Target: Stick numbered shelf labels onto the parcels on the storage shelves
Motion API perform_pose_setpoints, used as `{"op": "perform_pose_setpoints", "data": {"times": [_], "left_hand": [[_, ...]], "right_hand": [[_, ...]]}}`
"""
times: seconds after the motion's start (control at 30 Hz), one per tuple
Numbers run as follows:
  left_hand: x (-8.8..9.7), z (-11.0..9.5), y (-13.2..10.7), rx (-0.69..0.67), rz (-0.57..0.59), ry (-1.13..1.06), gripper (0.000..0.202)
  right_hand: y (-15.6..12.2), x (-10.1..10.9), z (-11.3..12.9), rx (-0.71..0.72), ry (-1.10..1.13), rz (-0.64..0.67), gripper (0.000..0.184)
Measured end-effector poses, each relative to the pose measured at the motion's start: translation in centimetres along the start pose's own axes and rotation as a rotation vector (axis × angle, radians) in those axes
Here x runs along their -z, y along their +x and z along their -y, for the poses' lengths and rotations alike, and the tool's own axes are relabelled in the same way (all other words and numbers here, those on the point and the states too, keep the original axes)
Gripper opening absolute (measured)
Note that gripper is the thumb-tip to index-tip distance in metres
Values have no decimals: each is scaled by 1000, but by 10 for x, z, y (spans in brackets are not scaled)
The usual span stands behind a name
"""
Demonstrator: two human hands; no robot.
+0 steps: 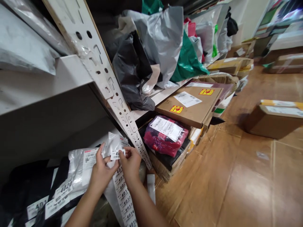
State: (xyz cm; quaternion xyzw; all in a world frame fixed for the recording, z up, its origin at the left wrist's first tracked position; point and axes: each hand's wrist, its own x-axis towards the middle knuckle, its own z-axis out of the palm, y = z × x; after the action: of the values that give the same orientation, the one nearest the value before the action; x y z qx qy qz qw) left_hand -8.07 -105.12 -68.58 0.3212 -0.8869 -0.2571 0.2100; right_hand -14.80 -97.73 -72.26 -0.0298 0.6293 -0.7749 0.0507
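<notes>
Both my hands meet low in front of a shelf. My left hand [101,171] and my right hand [130,164] pinch a small white number sticker [117,154] between thumbs and fingers. The sticker is held against a clear plastic parcel bag [111,143] with a shipping label. A long strip of numbered stickers [124,197], printed with numbers in the 4010s and 4020s, hangs down below my right hand. More white and black parcel bags [59,192] with number stickers lie on the lower shelf to the left.
A white perforated shelf post [111,91] slants down just right of my hands. Grey, black and green mailer bags [161,41] pile on the shelf behind. Cardboard boxes [189,104] and a red wrapped parcel [165,135] stack on the floor; another box [274,118] sits at the right.
</notes>
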Motion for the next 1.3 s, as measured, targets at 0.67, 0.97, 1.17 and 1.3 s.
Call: {"op": "perform_pose_setpoints", "data": {"times": [0.67,0.97,1.17,1.3], "left_hand": [[2,11,7,10,-32,91,99],[0,5,6,0,-43,13,98],[-1,2,-80,41,-217,-285,78],[-13,13,-133,-26,-264,-340,62]], "right_hand": [[-16,5,-26,707,-240,26,23],[-9,5,-28,697,-286,68,25],[-5,15,-32,733,-388,296,34],[-1,15,-40,639,-487,371,40]]}}
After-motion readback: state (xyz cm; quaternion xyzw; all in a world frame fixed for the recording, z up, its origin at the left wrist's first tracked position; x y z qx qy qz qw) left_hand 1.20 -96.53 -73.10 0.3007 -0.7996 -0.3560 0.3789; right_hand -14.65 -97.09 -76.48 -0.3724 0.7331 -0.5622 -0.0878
